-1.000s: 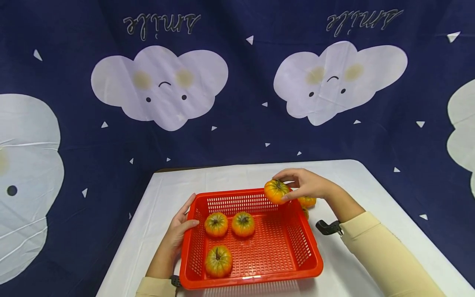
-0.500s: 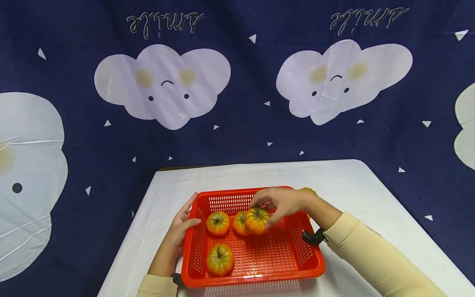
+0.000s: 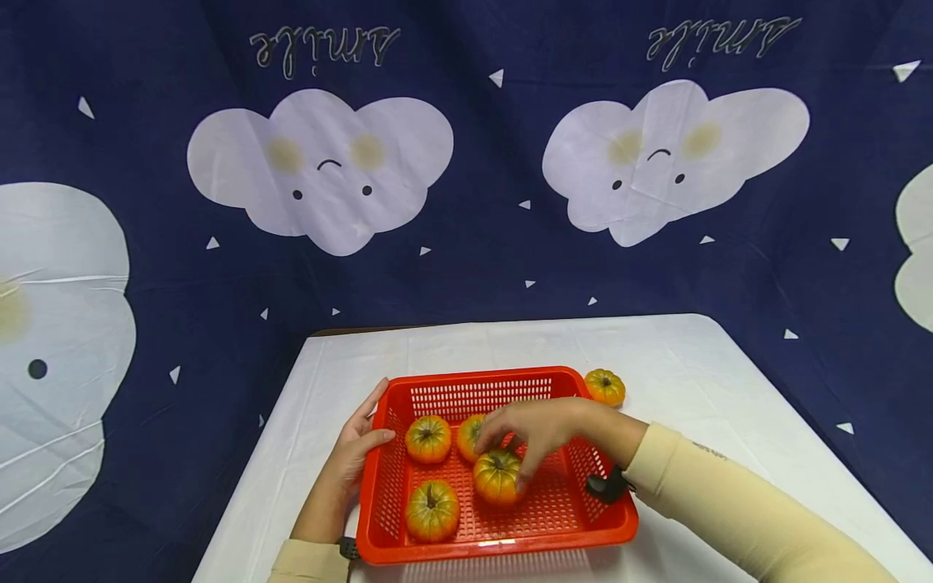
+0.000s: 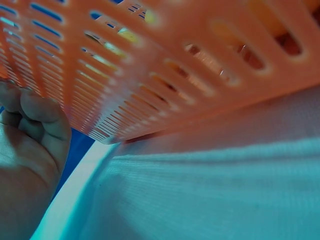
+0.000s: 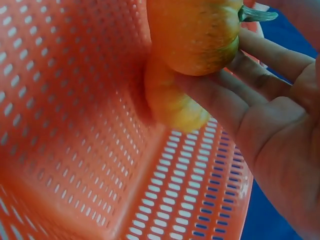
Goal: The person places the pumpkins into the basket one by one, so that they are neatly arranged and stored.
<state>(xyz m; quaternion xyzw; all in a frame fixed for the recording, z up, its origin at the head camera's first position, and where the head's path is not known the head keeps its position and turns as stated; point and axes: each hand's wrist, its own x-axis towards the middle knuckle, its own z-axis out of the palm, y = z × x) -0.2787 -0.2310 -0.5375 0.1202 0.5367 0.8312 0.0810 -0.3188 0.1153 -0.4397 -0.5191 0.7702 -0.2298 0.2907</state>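
My left hand [image 3: 353,447] grips the left rim of a red plastic basket [image 3: 503,552], thumb over the edge. In the left wrist view, that hand's curled fingers [image 4: 37,106] lie against the outside of the slotted wall. Inside the basket, my right hand [image 3: 538,427] holds a small orange-green pumpkin [image 3: 498,479] with its fingers and thumb around the sides. The right wrist view shows this pumpkin's stem [image 5: 257,15] and another pumpkin [image 5: 175,107] behind it. Two pumpkins, one at left [image 3: 428,440] and one partly hidden by my fingers [image 3: 470,436], sit toward the back; another [image 3: 432,512] sits front left.
One more pumpkin [image 3: 605,388] lies on the white-covered table [image 3: 700,356], just outside the basket's back right corner. A dark blue cloth [image 3: 496,283] with clouds hangs behind the table. The right wrist's black camera [image 3: 607,487] overlaps the basket's right wall.
My right hand has carried the pumpkin from above the basket's back right corner, leftward and down toward the front middle of the basket. The left hand keeps its place on the rim.
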